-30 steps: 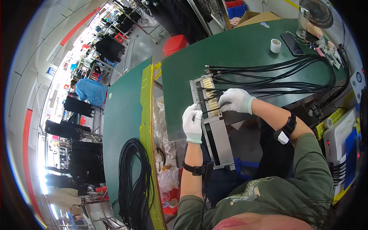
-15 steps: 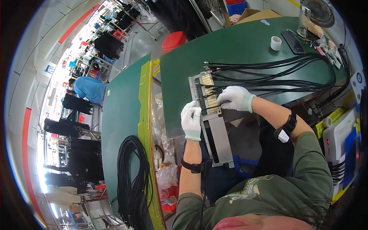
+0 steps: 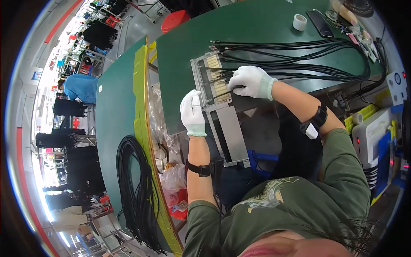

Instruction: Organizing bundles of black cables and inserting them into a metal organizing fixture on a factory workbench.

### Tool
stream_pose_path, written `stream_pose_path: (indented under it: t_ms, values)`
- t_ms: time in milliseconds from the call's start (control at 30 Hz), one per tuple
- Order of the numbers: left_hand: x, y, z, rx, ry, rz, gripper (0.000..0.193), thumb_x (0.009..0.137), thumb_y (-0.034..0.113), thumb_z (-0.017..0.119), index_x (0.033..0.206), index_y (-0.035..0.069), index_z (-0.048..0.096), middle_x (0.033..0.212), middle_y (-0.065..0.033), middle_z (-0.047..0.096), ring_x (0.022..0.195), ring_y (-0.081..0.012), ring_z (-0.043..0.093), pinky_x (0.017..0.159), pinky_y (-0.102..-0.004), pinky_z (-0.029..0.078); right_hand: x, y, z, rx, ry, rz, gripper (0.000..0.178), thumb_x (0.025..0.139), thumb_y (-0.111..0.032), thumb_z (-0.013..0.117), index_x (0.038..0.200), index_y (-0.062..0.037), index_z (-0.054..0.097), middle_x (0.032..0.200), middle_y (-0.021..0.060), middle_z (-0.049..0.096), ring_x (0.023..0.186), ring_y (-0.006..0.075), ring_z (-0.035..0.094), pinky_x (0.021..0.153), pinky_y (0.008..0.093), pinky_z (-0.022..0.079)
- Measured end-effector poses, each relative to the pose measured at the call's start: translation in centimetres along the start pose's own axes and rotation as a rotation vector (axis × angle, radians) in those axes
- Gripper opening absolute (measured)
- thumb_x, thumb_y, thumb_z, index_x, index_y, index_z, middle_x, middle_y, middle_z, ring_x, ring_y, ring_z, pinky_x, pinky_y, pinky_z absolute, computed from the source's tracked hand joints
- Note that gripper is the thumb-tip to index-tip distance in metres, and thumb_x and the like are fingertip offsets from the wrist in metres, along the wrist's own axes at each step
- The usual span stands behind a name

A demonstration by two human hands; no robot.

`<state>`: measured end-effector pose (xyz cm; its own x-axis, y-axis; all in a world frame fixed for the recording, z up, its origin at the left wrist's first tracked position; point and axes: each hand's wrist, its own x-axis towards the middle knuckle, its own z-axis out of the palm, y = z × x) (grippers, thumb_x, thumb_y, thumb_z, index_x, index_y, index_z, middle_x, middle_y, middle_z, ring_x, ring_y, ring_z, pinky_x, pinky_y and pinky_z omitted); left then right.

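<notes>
Gripped in the fingers of my gloved right hand (image 3: 250,82) is a black cable (image 3: 222,94), which runs across the lower slots of a metal test fixture (image 3: 229,132). The fixture has a row of cream-coloured blocks (image 3: 212,62) in its upper part and a plain grey plate below. My gloved left hand (image 3: 192,113) is at the fixture's left edge with its fingers curled in; whatever lies between them is hidden. Several more black cables (image 3: 295,60) reach from the blocks to the right over the green table (image 3: 252,25), some with bare metal plugs at their ends.
A coiled bundle of black cables (image 3: 137,192) lies on a second green table (image 3: 113,98) at left. Far right on the main table are a white tape roll (image 3: 299,22) and a phone (image 3: 320,24). A white device (image 3: 370,132) stands at right. A person in blue (image 3: 80,88) is far left.
The whole view has shifted, so the table and fixture appear higher and further left. Both hands keep nearly the same places at the fixture, the right one still on the cable.
</notes>
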<state>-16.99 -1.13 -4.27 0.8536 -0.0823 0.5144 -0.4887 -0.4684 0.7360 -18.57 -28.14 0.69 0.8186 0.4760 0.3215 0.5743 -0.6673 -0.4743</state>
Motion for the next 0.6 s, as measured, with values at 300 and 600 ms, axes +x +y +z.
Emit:
stream_pose_path:
  t_ms: [300, 600]
  values:
    - [-0.1, 0.4, -1.2, 0.010, -0.042, 0.020, 0.022, 0.101, 0.011, 0.055, 0.110, -0.001, 0.071, 0.115, -0.0129, 0.069, 0.108, -0.0213, 0.063, 0.100, -0.0331, 0.046, 0.9, -1.3, 0.7, -0.194, 0.037, -0.033, 0.007, 0.078, -0.019, 0.068, 0.084, -0.0160, 0.070, 0.082, 0.0045, 0.063, 0.086, 0.0276, 0.062, 0.078, 0.0423, 0.051]
    - [-0.1, -0.3, -4.4, 0.193, -0.344, 0.069, 0.030, 0.098, 0.025, 0.059, 0.111, 0.004, 0.074, 0.146, -0.0258, 0.047, 0.132, -0.0401, 0.045, 0.112, -0.0463, 0.035, 3.6, -4.5, 1.0, -0.285, 0.026, 0.166, 0.021, 0.078, -0.034, 0.064, 0.079, -0.0155, 0.073, 0.082, 0.0075, 0.072, 0.086, 0.0299, 0.071, 0.072, 0.0440, 0.057]
